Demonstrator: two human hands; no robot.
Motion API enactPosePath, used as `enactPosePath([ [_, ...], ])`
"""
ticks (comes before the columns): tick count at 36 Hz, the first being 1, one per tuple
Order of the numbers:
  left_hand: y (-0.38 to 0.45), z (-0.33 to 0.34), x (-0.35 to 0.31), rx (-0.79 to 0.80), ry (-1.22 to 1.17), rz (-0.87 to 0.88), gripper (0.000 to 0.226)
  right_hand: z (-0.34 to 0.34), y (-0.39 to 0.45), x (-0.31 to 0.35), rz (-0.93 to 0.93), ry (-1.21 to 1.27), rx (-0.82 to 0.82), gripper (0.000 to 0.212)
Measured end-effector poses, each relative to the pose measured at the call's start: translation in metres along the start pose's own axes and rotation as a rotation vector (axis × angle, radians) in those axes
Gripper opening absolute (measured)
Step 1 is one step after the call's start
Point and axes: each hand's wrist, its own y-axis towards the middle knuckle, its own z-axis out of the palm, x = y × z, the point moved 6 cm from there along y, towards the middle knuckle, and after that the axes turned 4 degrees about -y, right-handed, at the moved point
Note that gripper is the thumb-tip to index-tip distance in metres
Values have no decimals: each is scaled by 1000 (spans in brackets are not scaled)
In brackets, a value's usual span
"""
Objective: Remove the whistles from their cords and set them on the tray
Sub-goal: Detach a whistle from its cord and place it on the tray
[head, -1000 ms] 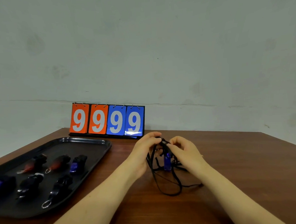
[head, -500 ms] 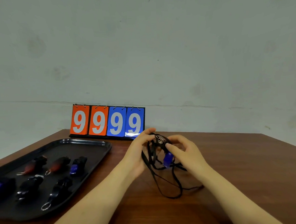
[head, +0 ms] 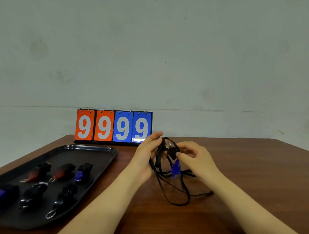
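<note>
whistle (head: 175, 168) on black cord (head: 173, 191), between both hands (head: 147, 158)

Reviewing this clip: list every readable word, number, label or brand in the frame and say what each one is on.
"9" "9": white digits on the two orange cards of the flip scoreboard at the back of the table.
"9" "9": white digits on its two blue cards.
No readable text shows on the whistles in the tray, on the blue whistle or on the cords.

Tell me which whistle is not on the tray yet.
The blue-and-black whistle between the left hand and right hand, still hanging from black cords. The others lie loose on the black tray.
</note>
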Motion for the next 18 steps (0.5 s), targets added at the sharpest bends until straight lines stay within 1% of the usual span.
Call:
enactPosePath([
  [3,1,-1,1,-9,-6,-8,22,-7,1,3,13,99,-77,17],
  [5,2,-3,1,-19,12,-11,21,-10,2,2,79,237,-85,13],
  [9,4,-3,4,11,127,-10,20,-8,1,-4,266,715,-47,14],
  [12,3,-2,5,14,293,27,17,-4,1,-7,343,961,-19,13],
  [14,3,0,7,24,362,39,17,-5,2,-10,377,1033,-37,12],
  [16,3,1,7,34,399,47,17,-7,3,-14,388,1043,-60,12],
  [18,4,1,8,56,366,33,17,-9,3,-17,390,1052,-90,13],
])
